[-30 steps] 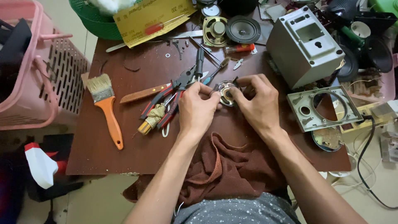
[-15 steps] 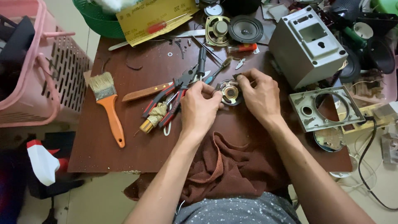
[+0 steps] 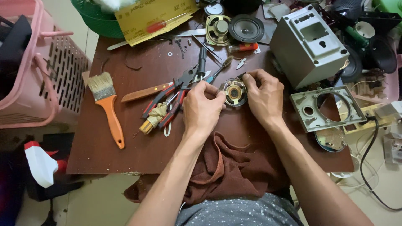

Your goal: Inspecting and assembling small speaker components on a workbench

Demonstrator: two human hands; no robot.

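small speaker (image 3: 234, 93) clamped between left hand (image 3: 204, 109) and right hand (image 3: 262, 97), near pink basket (image 3: 37, 83).

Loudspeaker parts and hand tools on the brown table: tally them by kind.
Round speaker units: 3, one in both hands, one bare-framed, one black-coned.
Paintbrushes: 1, orange-handled.
Red-handled pliers: 1.
Red-handled screwdrivers: 1.
Total: 6.

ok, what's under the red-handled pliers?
Under the red-handled pliers lie the brown table, a cloth-wrapped tool handle and a pale loop. Whatever else lies beneath is covered.
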